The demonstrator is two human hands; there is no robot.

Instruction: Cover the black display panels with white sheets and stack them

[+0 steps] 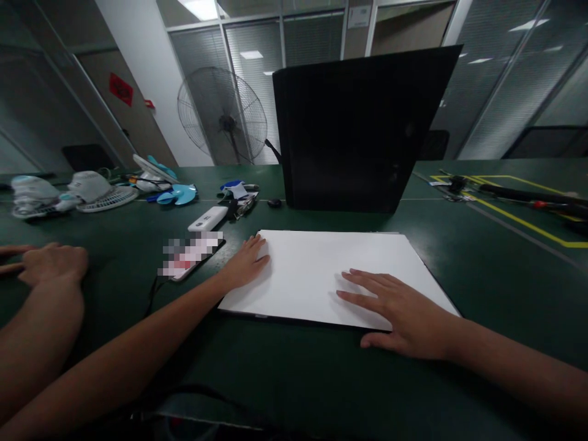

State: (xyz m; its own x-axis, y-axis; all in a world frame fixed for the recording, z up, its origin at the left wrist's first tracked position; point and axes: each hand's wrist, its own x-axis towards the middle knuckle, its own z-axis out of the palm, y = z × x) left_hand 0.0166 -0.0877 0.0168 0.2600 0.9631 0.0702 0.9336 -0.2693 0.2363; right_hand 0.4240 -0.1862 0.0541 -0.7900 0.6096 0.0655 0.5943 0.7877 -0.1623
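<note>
A large white sheet of paper [303, 269] lies flat on the dark green table, with a thin black edge showing beneath it along the front and right. My left hand [247, 263] rests on the sheet's left edge, fingers stretched out and holding nothing. Over the right front part of the paper, my right hand [395, 309] is spread, its thumb beyond the front edge. Whether its fingertips touch the paper I cannot tell. Behind the sheet stands a big black panel [353, 135], upright and leaning slightly.
Left of the paper lie a phone [206, 256], partly pixelated, and a white device [207, 218]. Another person's hand [55, 263] rests at the far left. Fan parts [179, 194] sit behind. Cables and a black rod [528, 193] lie at right, near yellow tape lines.
</note>
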